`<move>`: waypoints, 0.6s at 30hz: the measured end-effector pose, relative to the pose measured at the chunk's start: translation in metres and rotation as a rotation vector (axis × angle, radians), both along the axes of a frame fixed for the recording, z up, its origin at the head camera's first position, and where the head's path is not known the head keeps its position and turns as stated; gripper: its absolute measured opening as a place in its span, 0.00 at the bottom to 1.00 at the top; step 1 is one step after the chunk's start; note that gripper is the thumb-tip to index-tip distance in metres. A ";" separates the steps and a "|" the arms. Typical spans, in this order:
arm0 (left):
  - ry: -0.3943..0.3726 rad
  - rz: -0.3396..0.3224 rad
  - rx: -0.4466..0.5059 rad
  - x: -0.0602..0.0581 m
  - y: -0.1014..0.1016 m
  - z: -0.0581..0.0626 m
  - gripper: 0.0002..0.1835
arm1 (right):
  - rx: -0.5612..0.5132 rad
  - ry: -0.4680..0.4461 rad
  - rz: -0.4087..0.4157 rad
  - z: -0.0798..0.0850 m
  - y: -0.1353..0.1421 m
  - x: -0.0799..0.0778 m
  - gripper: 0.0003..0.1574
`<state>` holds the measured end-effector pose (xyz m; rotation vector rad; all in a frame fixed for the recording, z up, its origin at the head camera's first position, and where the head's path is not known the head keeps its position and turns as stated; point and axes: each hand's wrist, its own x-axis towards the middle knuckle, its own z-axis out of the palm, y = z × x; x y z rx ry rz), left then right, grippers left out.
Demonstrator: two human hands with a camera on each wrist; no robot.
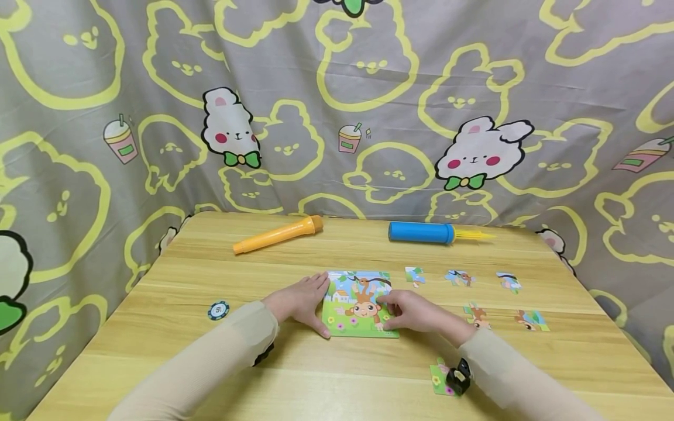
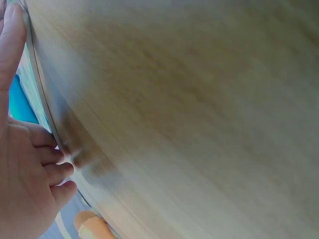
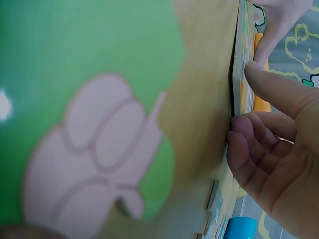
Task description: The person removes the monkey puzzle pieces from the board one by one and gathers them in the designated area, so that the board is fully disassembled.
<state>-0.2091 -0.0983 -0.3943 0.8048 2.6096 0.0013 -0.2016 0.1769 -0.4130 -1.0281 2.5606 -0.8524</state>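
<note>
A square puzzle board [image 1: 350, 324] printed with a hanging monkey, a house and flowers lies mid-table. My left hand [image 1: 302, 304] rests along its left edge, fingers extended and thumb spread toward the lower left corner. At the right edge, my right hand [image 1: 416, 310] holds the board; in the right wrist view its fingers [image 3: 239, 149] curl beside the board's edge, while the thumb [image 3: 274, 87] reaches over it. Several loose puzzle pieces lie to the right, one a monkey-face piece [image 1: 478, 316]. Another, a green flower piece [image 1: 437, 380], lies partly hidden beneath the right wrist's black camera.
An orange stick-like toy [image 1: 276, 235] lies at the back left, and a blue hand pump [image 1: 421, 232] with a yellow end at the back right. A round poker chip [image 1: 218, 310] sits left of the board. Behind the table hangs a patterned grey curtain [image 1: 295, 88].
</note>
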 end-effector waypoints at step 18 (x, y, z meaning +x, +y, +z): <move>-0.001 0.002 0.001 0.000 -0.001 -0.001 0.66 | -0.012 0.065 0.003 0.001 -0.001 0.001 0.23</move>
